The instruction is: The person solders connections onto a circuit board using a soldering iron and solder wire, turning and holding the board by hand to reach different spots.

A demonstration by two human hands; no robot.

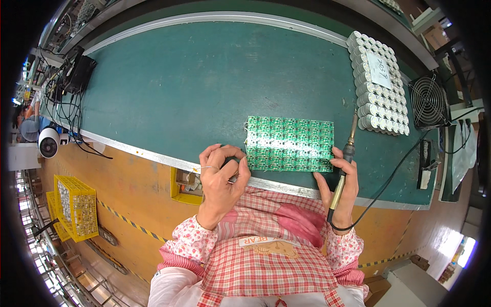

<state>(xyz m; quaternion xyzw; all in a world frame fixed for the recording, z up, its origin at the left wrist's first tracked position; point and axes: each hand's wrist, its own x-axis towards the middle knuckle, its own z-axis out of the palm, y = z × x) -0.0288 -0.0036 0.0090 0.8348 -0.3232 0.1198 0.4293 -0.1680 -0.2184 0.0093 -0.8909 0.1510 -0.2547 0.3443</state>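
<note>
A green circuit board panel (289, 143) lies flat on the green bench mat (204, 87) near its front edge. My left hand (221, 176) rests at the panel's left edge, its fingers pinched together on something thin that I cannot make out. My right hand (341, 187) holds a soldering iron (347, 158) by its dark handle, tip pointing away from me past the panel's right edge, thumb touching the panel's right corner. The iron's black cable (394, 174) runs off to the right.
A block of several silver cylindrical cells (378, 84) with a white paper slip sits at the back right. A small fan (427, 100) stands right of it. Black boxes and cables (76, 77) crowd the far left. Yellow crates (76, 207) stand on the floor at left.
</note>
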